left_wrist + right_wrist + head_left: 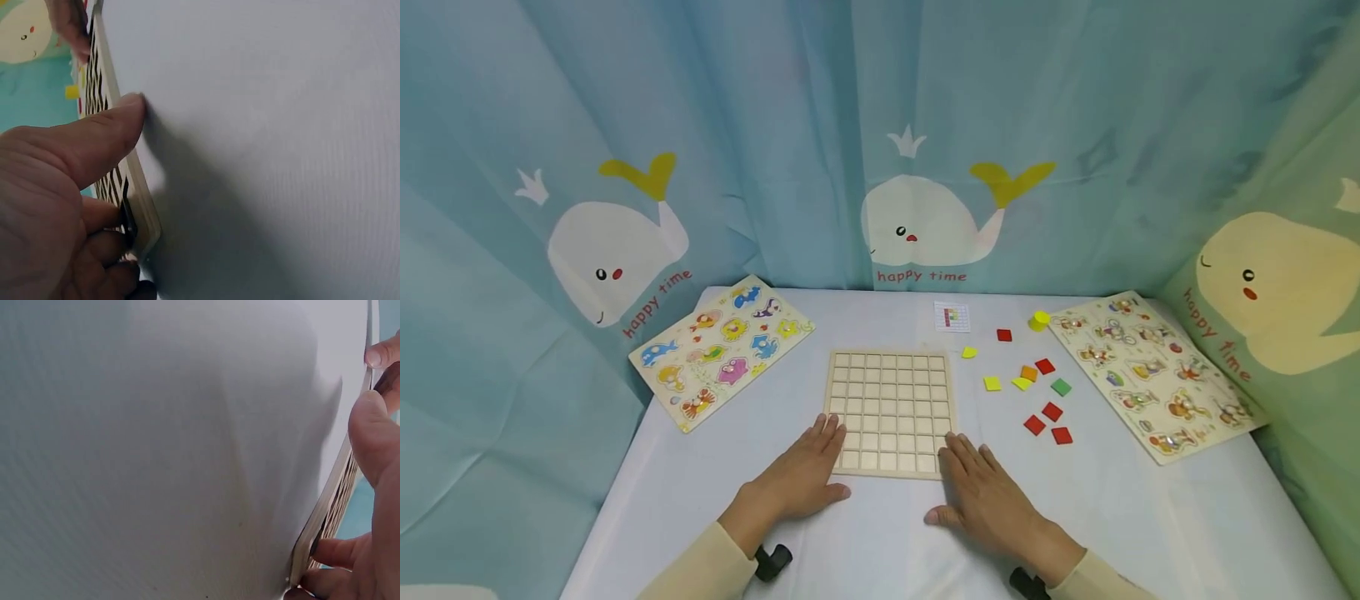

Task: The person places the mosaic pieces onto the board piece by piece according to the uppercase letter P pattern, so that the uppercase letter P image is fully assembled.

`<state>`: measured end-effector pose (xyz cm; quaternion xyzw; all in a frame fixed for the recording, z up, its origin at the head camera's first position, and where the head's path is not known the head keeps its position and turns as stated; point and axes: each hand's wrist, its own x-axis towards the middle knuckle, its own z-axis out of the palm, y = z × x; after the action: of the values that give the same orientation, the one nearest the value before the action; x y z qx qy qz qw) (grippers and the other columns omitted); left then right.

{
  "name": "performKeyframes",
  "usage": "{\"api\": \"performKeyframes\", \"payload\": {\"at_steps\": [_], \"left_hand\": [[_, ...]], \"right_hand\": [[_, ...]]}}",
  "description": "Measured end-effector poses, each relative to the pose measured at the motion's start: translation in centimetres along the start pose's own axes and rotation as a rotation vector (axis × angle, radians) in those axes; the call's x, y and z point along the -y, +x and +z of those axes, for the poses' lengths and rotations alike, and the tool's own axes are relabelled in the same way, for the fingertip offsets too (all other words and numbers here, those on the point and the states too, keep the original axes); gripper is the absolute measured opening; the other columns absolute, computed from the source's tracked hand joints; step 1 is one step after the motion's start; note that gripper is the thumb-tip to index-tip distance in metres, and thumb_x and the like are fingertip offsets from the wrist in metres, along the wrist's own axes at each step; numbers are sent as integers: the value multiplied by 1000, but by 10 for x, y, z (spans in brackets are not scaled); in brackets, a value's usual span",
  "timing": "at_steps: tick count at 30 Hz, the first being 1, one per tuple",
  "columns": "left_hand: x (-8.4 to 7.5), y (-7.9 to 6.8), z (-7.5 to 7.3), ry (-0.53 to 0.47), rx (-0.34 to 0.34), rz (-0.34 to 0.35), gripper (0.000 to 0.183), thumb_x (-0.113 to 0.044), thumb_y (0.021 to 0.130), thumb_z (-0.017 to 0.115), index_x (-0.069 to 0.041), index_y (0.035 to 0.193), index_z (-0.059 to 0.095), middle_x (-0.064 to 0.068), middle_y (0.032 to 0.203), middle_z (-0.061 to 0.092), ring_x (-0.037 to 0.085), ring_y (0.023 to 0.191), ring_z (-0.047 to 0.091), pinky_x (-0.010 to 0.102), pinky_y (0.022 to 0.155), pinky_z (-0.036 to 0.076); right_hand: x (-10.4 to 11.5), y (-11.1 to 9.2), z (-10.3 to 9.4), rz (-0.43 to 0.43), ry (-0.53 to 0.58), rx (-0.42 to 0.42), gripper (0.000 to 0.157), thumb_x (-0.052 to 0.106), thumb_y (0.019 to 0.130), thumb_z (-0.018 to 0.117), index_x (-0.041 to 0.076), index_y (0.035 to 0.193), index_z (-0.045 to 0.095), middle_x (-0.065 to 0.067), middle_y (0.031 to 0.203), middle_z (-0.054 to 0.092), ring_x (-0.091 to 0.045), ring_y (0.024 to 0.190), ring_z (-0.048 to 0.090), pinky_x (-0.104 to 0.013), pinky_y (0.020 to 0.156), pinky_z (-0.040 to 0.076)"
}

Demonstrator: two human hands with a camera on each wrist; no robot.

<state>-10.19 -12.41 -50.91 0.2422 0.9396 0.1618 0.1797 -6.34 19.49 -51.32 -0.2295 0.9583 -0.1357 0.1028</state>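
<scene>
A square wooden grid board [890,414] with several rows of shallow cells lies flat on the white table. My left hand [802,471] rests with extended fingers against its lower left edge, thumb on the cloth side. At the lower right edge, my right hand [988,498] touches the frame with its fingertips, the thumb spread away. Seen from the left wrist, the board's side [142,200] runs past my thumb and fingers. Likewise, the right wrist view has fingers at the board's corner [302,553]. Neither hand grips anything.
Right of the board lie red tiles [1052,412], yellow tiles [992,383], an orange tile [1028,373] and a green tile [1061,387]. Behind are a printed card [952,317] and a yellow cylinder [1039,321]. Picture puzzle boards [722,350] [1157,379] flank them.
</scene>
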Motion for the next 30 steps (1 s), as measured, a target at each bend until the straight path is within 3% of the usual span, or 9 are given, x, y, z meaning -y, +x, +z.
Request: {"api": "performKeyframes", "payload": {"at_steps": [4,7,10,14,21,30], "left_hand": [[9,4,-9,-51,-47,0,77,-31,96,77,-1,158,45,16,169,38,35,160,29,52,130,30],[26,15,-17,-72,-102,-23,74,-31,93,81,-8,156,51,9,165,47,31,157,36,51,129,31],[45,31,-24,-81,-99,-35,89,-37,88,85,-13,162,42,4,170,38,28,162,27,50,133,22],[64,47,-29,-108,-29,-11,113,-47,79,90,-15,168,29,2,177,20,28,166,8,52,135,6],[65,51,-29,-108,22,-2,123,-51,74,92,-11,169,24,5,178,17,32,166,4,56,134,-3],[72,51,-24,-157,-3,3,126,-54,73,92,-13,169,23,5,178,17,32,166,1,56,133,-8]], "right_hand": [[-2,-1,-1,-2,-12,-11,94,62,93,69,-5,155,45,-25,167,37,-43,157,33,-67,125,30],[-8,2,-4,3,-30,-50,94,59,92,72,-4,156,44,-23,167,39,-42,156,35,-68,123,32],[-16,7,-7,19,-61,-96,99,57,91,75,-5,160,38,-23,168,37,-42,156,35,-67,123,32],[-29,14,-8,18,-68,-106,103,56,90,76,-6,161,35,-24,168,36,-43,157,34,-67,124,32],[-37,16,-11,30,34,-41,98,55,92,74,-5,160,37,-24,167,37,-43,157,32,-64,127,27],[-33,18,-11,28,35,-46,97,56,92,73,-6,159,39,-24,167,39,-42,157,33,-61,128,29]]}}
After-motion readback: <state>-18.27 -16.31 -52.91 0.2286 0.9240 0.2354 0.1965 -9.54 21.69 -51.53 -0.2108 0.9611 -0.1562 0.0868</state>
